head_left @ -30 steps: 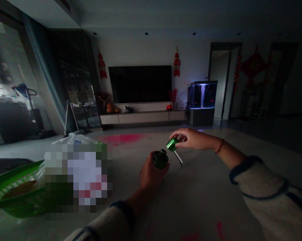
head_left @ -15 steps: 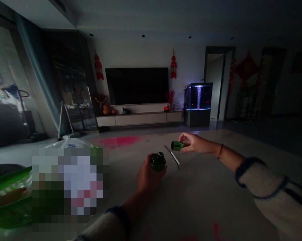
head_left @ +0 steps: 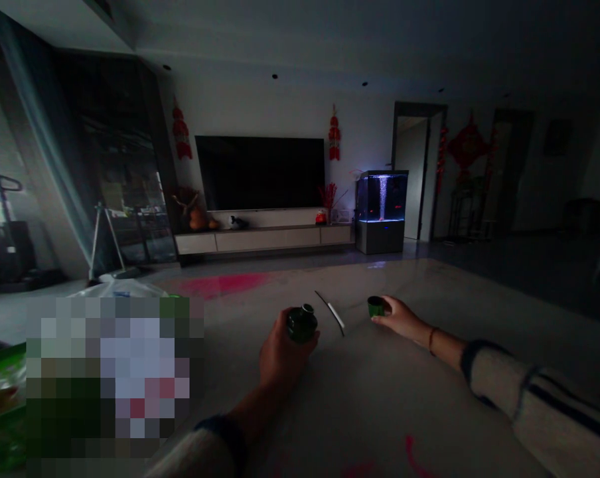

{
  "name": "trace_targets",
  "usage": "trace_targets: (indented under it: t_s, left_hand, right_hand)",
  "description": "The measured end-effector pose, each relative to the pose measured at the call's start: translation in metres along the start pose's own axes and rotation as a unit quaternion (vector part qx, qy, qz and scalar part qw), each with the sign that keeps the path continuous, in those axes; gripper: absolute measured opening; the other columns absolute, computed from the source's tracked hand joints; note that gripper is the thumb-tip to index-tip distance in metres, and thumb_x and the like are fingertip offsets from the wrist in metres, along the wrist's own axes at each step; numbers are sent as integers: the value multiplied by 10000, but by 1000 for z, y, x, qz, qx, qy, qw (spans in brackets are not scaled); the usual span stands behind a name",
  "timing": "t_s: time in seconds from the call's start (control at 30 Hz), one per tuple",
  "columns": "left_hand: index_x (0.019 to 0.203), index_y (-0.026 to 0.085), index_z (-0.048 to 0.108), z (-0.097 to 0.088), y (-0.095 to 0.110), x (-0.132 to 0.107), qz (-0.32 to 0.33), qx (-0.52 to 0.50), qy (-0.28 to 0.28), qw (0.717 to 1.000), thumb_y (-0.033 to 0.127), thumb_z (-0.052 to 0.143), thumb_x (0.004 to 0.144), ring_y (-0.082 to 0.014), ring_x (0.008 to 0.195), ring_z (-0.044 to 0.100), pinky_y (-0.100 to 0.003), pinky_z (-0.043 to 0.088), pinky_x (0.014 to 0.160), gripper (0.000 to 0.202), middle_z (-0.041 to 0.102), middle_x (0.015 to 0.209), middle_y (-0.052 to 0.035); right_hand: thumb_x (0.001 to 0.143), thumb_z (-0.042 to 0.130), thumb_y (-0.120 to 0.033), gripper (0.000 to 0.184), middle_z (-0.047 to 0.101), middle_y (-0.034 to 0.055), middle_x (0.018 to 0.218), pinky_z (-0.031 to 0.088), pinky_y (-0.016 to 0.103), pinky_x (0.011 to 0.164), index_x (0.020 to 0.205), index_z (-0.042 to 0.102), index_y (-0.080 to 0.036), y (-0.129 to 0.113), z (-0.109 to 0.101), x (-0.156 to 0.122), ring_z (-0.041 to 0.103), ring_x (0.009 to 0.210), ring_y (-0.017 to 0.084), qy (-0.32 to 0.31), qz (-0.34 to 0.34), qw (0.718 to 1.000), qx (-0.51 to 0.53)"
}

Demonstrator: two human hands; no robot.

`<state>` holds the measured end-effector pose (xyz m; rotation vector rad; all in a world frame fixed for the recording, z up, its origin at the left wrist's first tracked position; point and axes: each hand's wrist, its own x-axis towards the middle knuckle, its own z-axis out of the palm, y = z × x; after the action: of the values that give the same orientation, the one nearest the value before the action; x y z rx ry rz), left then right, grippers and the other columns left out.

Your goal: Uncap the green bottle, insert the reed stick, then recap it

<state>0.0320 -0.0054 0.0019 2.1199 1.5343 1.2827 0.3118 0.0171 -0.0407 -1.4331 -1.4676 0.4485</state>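
My left hand (head_left: pixel 283 355) is wrapped round a dark green, glossy, round-bodied bottle (head_left: pixel 301 325) with a short narrow neck, its mouth facing up. To the right, my right hand (head_left: pixel 402 318) grips a small green cup (head_left: pixel 376 307) from its right side, with thumb and fingers. The cup's dark open end points upward; I cannot see what is inside. Between the hands, a thin dark stick (head_left: pixel 324 302) lies on the pale table (head_left: pixel 379 372) beside a short white strip (head_left: pixel 336 315). Whether the cup touches the table I cannot tell.
At the left, a green basket (head_left: pixel 4 435) stands beside a blurred-out area and a clear plastic bag (head_left: pixel 123 287). Pink stains (head_left: pixel 225 284) mark the table. Beyond it are a television (head_left: pixel 260 172), a low cabinet (head_left: pixel 270 239) and a lit fish tank (head_left: pixel 382 199).
My right hand has moved right, away from the bottle, and turned the cup from sideways to upright. My left hand still holds the bottle. The view has swung slightly right.
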Motion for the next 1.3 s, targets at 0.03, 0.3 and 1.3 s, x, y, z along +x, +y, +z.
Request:
trace_targets:
  t_s: [0.03, 0.3, 1.3]
  left_hand:
    - [1064, 239, 449, 0, 0, 0, -1, 2, -1, 1000, 423, 611, 631, -209, 821, 599, -279, 442, 641, 498, 625, 923, -41]
    - [1084, 239, 439, 1, -1, 0, -2, -1, -10, 1000, 440, 612, 624, -210, 846, 595, -274, 440, 646, 531, 623, 945, -44]
    - [1055, 239, 447, 5, -6, 1, 29, -30, -26, 999, 391, 608, 633, -184, 780, 601, -246, 418, 593, 477, 630, 904, -30]
  right_hand:
    - [587, 639, -177, 396, 587, 81, 978, 432, 370, 859, 947, 474, -165, 5, 0, 1, 566, 926, 191, 3, 2, 1000, -8]
    - [550, 648, -171, 436, 559, 60, 907, 418, 357, 852, 909, 401, -180, 4, 0, -7, 549, 903, 187, 21, 0, 998, -67]
    - [652, 646, -338, 355, 599, 67, 964, 425, 324, 810, 937, 558, -145, -132, 63, -13, 551, 887, 162, -211, -112, 969, 71]
